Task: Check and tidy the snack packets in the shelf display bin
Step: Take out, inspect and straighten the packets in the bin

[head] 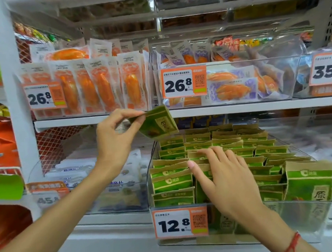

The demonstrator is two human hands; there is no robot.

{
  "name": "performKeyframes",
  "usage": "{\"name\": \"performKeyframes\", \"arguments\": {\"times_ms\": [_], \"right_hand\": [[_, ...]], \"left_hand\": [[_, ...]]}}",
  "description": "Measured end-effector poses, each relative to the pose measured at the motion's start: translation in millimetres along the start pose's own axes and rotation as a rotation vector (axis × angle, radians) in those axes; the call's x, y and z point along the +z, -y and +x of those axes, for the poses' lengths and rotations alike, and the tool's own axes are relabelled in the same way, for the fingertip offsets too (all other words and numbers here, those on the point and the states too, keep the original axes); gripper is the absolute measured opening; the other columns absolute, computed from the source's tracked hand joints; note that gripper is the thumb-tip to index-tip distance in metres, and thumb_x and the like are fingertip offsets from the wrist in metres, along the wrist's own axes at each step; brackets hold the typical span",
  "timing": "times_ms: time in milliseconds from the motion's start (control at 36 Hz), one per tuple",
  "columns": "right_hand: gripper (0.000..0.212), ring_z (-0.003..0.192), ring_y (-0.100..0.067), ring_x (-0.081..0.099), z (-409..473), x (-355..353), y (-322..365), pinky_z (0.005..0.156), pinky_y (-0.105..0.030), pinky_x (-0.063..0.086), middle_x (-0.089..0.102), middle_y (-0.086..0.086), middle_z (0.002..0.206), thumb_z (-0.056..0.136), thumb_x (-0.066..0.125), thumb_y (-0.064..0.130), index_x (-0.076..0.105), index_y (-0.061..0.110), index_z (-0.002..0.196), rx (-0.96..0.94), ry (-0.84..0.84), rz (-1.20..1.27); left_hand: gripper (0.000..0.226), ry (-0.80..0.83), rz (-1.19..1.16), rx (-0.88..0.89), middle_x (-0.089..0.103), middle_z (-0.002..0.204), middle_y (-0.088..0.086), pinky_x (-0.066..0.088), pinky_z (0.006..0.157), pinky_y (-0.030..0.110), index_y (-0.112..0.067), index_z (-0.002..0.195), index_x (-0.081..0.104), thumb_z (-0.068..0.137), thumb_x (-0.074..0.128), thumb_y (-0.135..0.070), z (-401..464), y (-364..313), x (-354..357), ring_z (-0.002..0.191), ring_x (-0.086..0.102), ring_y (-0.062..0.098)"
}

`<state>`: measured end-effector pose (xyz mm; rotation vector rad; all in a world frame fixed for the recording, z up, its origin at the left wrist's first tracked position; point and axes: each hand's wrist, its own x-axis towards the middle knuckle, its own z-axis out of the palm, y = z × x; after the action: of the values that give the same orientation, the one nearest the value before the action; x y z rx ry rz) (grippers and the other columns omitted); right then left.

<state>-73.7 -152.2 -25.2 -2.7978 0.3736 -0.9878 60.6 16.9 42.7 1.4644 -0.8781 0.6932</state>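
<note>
Snack packets (pixel 217 161) — green and tan, stood in rows — fill the clear bin (pixel 311 223) on the lower shelf, behind an orange-framed price tag (pixel 180 223) reading 12.8. The left hand (pixel 114 140) pinches one packet (pixel 156 122) by its top edge, lifted above the bin's back left corner, while the right hand (pixel 221 177) rests flat-fingered on the rows. Upper shelf tags read 26.8 (pixel 183 81), 26.8 (pixel 44 95) and 35.8 (pixel 329 69) — orange sausage packs (pixel 101 85) behind.

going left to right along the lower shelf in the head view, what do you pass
45 price tag → white packets → left hand → held green packet → 12.8 tag → right hand → tilted packet
</note>
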Motion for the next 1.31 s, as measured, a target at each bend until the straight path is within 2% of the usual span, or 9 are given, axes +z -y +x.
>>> {"name": "performKeyframes", "arguments": {"times_ms": [167,250,361,444,611,833,1000,1139,1306], "right_hand": [[0.086,0.132,0.001,0.029,-2.8,-17.0,10.3,0.119,-0.036,0.018,0.039,0.017,0.145,0.076,0.017,0.085,0.035,0.035,0.143,0.050,-0.020,0.264],[0.083,0.130,0.010,0.025,-6.2,-32.9,23.4,0.117,-0.040,0.025,0.030,0.031,0.138,0.072,0.031,0.086,0.026,0.045,0.144,0.035,-0.072,0.547],[0.055,0.114,0.001,0.055,-15.0,-49.2,45.6,0.092,-0.031,0.051,0.056,0.030,0.121,0.080,0.050,0.070,0.043,0.049,0.130,-0.030,-0.070,0.889],[0.026,0.098,0.001,0.064,-19.6,-54.9,55.3,0.074,-0.018,0.055,0.066,0.025,0.104,0.089,0.062,0.039,0.058,0.038,0.114,-0.074,-0.070,0.994],[0.018,0.090,0.002,0.066,-20.0,-43.7,57.7,0.066,-0.015,0.053,0.070,0.015,0.097,0.091,0.061,0.024,0.062,0.029,0.108,0.024,0.007,1.107],[0.015,0.089,0.006,0.064,-21.2,-35.5,57.4,0.067,-0.011,0.051,0.067,0.016,0.100,0.094,0.056,0.024,0.058,0.036,0.102,0.081,0.031,1.125],[0.012,0.089,-0.003,0.066,-15.8,-34.7,52.7,0.077,-0.024,0.055,0.071,0.008,0.093,0.089,0.062,0.034,0.063,0.034,0.101,0.142,0.021,1.085],[0.014,0.080,-0.004,0.068,-15.6,-33.0,48.5,0.064,-0.017,0.054,0.073,0.004,0.086,0.089,0.064,0.030,0.067,0.022,0.100,0.188,0.004,1.080],[0.016,0.075,-0.007,0.067,-14.8,-30.6,43.2,0.059,-0.013,0.050,0.072,0.002,0.081,0.086,0.068,0.028,0.068,0.018,0.098,0.191,0.008,1.078]], "left_hand": [[0.020,-0.078,-0.117,-0.011,0.068,0.079,-0.026,0.048,0.077,0.011,-0.029,0.087,0.067,0.084,0.071,-0.009,-22.1,-58.8,-25.8,0.081,0.061,-0.007],[0.012,-0.085,-0.206,-0.049,0.072,0.084,-0.020,0.051,0.079,0.015,-0.031,0.088,0.070,0.079,0.071,-0.024,-33.2,-78.8,-33.5,0.086,0.065,0.001],[0.012,-0.054,-0.344,-0.139,0.074,0.085,-0.014,0.054,0.078,0.019,-0.038,0.079,0.075,0.075,0.070,-0.028,-45.8,-92.1,-32.4,0.086,0.068,0.003],[0.013,-0.063,-0.425,-0.230,0.075,0.088,-0.011,0.053,0.078,0.017,-0.029,0.088,0.073,0.077,0.068,-0.024,-56.8,-88.7,-29.2,0.088,0.068,0.003],[0.041,-0.057,-0.481,-0.502,0.071,0.112,-0.014,0.053,0.079,0.014,-0.034,0.119,0.057,0.078,0.064,-0.034,-91.1,-70.0,-18.1,0.102,0.066,-0.001],[0.021,-0.021,-0.448,-0.608,0.076,0.095,-0.011,0.054,0.069,0.015,-0.025,0.108,0.066,0.086,0.065,-0.025,-103.6,-60.0,-14.0,0.089,0.071,0.003],[0.025,0.107,-0.419,-0.683,0.075,0.102,-0.001,0.054,0.067,0.016,-0.022,0.111,0.069,0.086,0.065,-0.024,-102.7,-54.4,-24.9,0.089,0.072,0.008],[0.022,0.244,-0.382,-0.697,0.076,0.100,-0.005,0.055,0.070,0.017,-0.027,0.110,0.070,0.091,0.061,-0.022,-111.3,-52.1,-26.1,0.093,0.071,0.007],[0.026,0.248,-0.372,-0.721,0.076,0.098,-0.006,0.056,0.069,0.018,-0.024,0.113,0.070,0.088,0.064,-0.023,-111.9,-48.9,-25.8,0.091,0.072,0.008]]}}
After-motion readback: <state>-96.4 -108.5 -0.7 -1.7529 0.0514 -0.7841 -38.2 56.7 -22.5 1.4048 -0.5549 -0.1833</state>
